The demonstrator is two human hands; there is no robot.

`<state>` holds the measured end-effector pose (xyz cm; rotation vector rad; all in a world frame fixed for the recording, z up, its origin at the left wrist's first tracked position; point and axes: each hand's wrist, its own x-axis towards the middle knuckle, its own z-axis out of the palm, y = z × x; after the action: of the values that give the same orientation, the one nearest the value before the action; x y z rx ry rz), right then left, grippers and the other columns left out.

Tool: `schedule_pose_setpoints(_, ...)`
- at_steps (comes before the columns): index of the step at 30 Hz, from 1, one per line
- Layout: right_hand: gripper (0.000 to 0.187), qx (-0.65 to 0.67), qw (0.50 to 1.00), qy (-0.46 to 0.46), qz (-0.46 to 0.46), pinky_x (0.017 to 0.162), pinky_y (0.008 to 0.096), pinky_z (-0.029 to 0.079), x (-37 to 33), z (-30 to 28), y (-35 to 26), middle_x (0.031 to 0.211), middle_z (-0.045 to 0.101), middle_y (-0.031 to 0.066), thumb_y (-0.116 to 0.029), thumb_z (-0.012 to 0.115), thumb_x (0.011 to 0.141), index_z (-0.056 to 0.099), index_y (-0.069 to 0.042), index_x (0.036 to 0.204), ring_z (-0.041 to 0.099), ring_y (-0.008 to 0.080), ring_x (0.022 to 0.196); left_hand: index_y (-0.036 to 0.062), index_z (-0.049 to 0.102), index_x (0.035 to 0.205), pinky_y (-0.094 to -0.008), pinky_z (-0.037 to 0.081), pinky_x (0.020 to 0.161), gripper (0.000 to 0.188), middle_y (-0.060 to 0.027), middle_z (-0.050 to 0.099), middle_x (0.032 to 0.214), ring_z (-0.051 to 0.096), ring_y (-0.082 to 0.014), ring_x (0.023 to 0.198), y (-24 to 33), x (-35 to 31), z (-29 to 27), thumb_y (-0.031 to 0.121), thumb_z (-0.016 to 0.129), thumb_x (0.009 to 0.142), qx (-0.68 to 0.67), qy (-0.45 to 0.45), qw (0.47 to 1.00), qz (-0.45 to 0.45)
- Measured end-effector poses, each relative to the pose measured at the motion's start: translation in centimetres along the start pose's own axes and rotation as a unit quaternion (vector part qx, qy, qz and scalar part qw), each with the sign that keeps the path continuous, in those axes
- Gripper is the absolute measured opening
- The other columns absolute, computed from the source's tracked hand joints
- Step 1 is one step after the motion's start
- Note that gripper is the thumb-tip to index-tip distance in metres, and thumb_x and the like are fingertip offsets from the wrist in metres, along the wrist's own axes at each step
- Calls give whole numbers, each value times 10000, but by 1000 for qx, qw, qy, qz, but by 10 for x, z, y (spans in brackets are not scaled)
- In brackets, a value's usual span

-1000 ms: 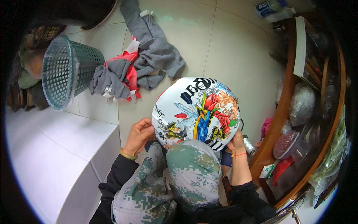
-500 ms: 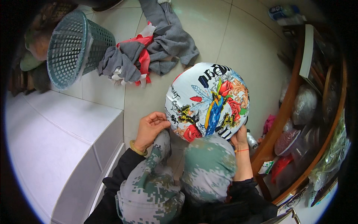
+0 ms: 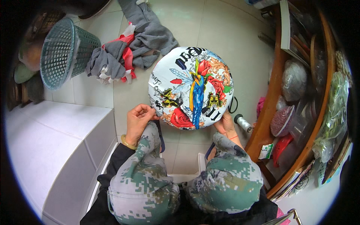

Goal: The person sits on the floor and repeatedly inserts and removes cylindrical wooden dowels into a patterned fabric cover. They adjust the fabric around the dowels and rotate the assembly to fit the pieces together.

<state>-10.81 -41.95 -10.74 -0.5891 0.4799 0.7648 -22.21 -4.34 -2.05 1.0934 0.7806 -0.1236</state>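
A round, padded cushion [image 3: 193,88], covered in white cloth printed with a parrot, roses and butterflies, lies face up above my knees. At its lower left rim my left hand [image 3: 139,119] is closed, thumb and fingertips pinching the edge of the cover. My right hand [image 3: 226,125] grips the lower right rim, its fingers partly hidden beneath the cushion. Whether anything small sits in the left fingertips is too fine to see. A spool of pale thread [image 3: 243,123] stands just right of my right hand, close to a thin black loop [image 3: 233,105].
Grey and red cloth scraps [image 3: 125,56] spill over the tiled floor beside a tipped green plastic basket [image 3: 58,56]. A white bench-like block [image 3: 56,123] rises on the left. Along the right, a curved wooden shelf [image 3: 270,108] holds plastic bags and bundles. My camouflage-clad knees [image 3: 228,180] are below.
The cushion and both hands appear farther left and slightly higher, as the whole view has shifted. My right knee has swung right, away from the left one, uncovering floor between them.
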Motion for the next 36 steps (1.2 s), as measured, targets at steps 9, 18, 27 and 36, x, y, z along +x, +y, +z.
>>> schedule_pose_setpoints(9, 426, -84, 985, 129, 74, 1124, 420, 564, -16, 1, 20, 1426, 719, 69, -45, 646, 1063, 621, -51, 1488, 700, 228, 1287, -119, 744, 1203, -354, 696, 814, 213, -167, 799, 1009, 803, -216, 910, 12, -11, 5, 53, 708, 1082, 78, 22, 997, -19)
schedule_pose_setpoints(18, 528, -10, 991, -8, 136, 1024, 424, 601, -22, -1, 17, 1561, 630, 62, -206, 696, 1103, 526, -134, 1597, 652, 235, 1361, -126, 720, 1278, -355, 691, 826, 290, -183, 795, 1049, 806, -251, 914, 12, -5, -2, 110, 656, 1121, 70, -3, 995, -73)
schedule_pose_setpoints(27, 589, 11, 949, -105, 296, 1132, 483, 535, -7, -1, 47, 1531, 665, 68, -113, 739, 1046, 539, -118, 1601, 651, 252, 1378, 48, 524, 1595, -549, 381, 1278, 552, -123, 600, 1600, 569, -287, 1464, -20, 35, -1, 428, 485, 1196, -412, -172, 872, -202)
schedule_pose_setpoints(36, 302, -200, 948, -44, 243, 444, 297, 420, -3, -53, 66, 1009, 791, 44, -142, 676, 1096, 667, -72, 1389, 559, 96, 498, 7, 519, 1608, -541, 379, 1304, 516, -185, 594, 1614, 568, -325, 1485, -41, 68, -17, 251, 545, 1154, -364, -195, 890, -194)
